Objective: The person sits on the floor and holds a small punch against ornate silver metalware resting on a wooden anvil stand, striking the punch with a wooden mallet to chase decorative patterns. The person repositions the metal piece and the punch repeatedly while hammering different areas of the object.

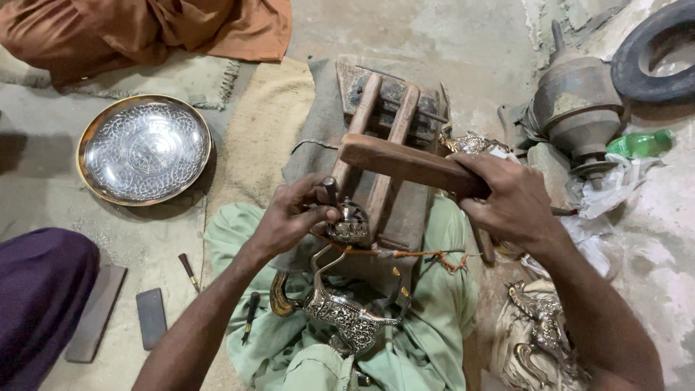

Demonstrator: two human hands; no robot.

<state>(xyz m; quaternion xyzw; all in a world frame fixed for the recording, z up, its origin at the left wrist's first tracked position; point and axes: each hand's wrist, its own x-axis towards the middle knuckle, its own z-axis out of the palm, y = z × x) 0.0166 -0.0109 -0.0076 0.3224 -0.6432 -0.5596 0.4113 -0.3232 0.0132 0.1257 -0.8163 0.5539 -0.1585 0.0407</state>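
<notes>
Far left: purple cloth [36,304] at the frame edge, two flat dark slabs [119,315] beside it on the floor [449,36]. Above them an engraved round tray [143,149], silvery with a brass rim, lying flat. Orange cloth [145,29] bunched at top left. A small chisel [189,271] lies near the tray's lower right; a second dark tool [250,315] rests on the green cloth [420,340] over the lap.

Left hand [289,217]: grip closed, fingers curled around a thin punch [330,192] held upright, its tip down on a small domed engraved piece [350,226]. That piece sits on the wooden block [391,145] that runs away from the lap, centre frame. Just below it, in the lap, an ornate silver pot [340,311] with a curved handle lies on its side. Orange string [420,255] crosses the block near the pot.

Right hand [510,203]: grip closed tight around one end of a wooden mallet [405,163], which lies level across the block, above and apart from the punch.

Right side: more ornate metalwork [539,326] on pale wrapping, a large dull metal vessel [575,108], a green bottle [641,143], a black tyre [655,58] at the top corner.
</notes>
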